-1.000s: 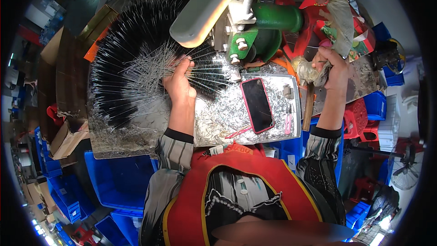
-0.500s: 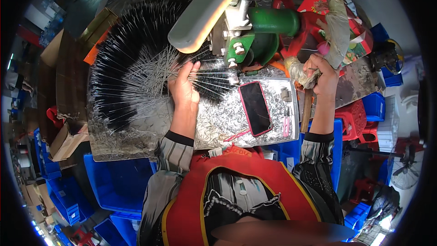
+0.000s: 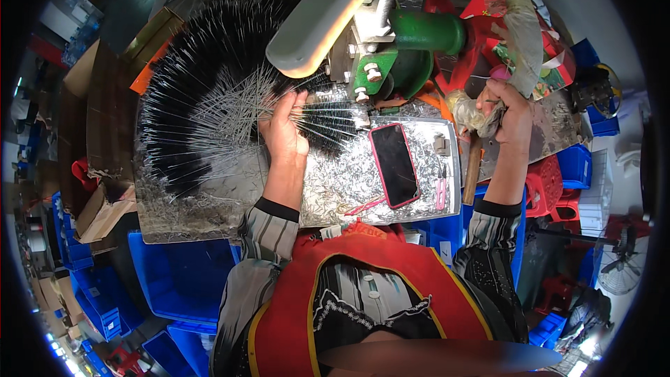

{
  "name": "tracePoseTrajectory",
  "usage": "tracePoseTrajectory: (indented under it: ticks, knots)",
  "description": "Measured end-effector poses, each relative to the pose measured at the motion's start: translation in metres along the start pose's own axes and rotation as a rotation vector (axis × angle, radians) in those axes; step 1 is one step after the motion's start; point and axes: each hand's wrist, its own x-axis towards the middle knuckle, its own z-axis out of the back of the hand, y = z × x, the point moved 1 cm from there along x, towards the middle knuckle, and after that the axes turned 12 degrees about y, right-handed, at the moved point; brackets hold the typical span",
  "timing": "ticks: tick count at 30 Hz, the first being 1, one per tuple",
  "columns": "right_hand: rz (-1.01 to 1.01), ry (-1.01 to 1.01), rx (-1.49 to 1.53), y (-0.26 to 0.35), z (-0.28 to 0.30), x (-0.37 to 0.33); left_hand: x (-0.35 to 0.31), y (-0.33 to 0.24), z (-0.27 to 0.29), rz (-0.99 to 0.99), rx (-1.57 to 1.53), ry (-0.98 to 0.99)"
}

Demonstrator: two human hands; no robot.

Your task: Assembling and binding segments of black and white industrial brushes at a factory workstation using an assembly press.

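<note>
My left hand (image 3: 285,129) is closed on a fan of thin silvery wires (image 3: 328,117) with dark parts along them, its thumb pointing up. These wires reach toward the jaw of a green hand press (image 3: 370,73). Left of that hand lies a big round spread of similar wires with black outer ends (image 3: 185,91), their bare ends crossing in the middle. My right hand (image 3: 508,108) is wrapped round the cloth-bound knob (image 3: 469,113) on the press's red handwheel (image 3: 453,77). A pale elongated lamp (image 3: 317,21) hides part of the press and wires.
A phone with a red edge (image 3: 393,165) lies on the shiny tray (image 3: 328,192), beside small pink-handled snips (image 3: 441,192). A wooden handle (image 3: 472,167) hangs below the knob. Blue bins (image 3: 181,272) stand below the bench, red stools (image 3: 544,185) at right, cardboard (image 3: 105,216) at left.
My right hand has shifted slightly to the right and down, still on the wrapped knob. My left hand keeps its grip on the wires. The whole view has moved a little.
</note>
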Motion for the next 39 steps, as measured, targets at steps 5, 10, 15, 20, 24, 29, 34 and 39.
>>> tracePoseTrajectory:
  ticks: [5,10,15,20,24,29,34,39]
  knots:
    - [0.361,-0.002,0.025,-0.035,-0.021,-0.008,-0.002,-0.002,-0.003,0.000,0.045,0.003]
    - [0.630,0.164,-0.117,-0.075,-0.014,0.003,-0.006,-0.011,-0.003,0.092,0.176,0.066]
    - [0.516,0.185,-0.055,-0.068,-0.014,-0.002,-0.009,-0.032,-0.003,0.478,0.385,0.250]
    - [0.556,0.171,-0.109,-0.071,-0.020,0.001,-0.009,-0.028,0.001,0.348,0.321,0.357]
    - [0.435,0.134,-0.095,-0.066,-0.023,0.000,-0.003,-0.019,0.008,0.218,0.230,0.291]
    - [0.436,0.124,0.003,-0.044,-0.012,-0.006,-0.002,-0.017,0.004,0.081,0.246,0.142]
    - [0.134,-0.029,0.041,-0.005,-0.017,-0.010,-0.004,-0.021,0.004,-0.006,0.292,-0.011]
    - [0.121,-0.040,0.058,-0.012,-0.008,-0.008,-0.001,-0.021,-0.003,-0.046,0.324,-0.028]
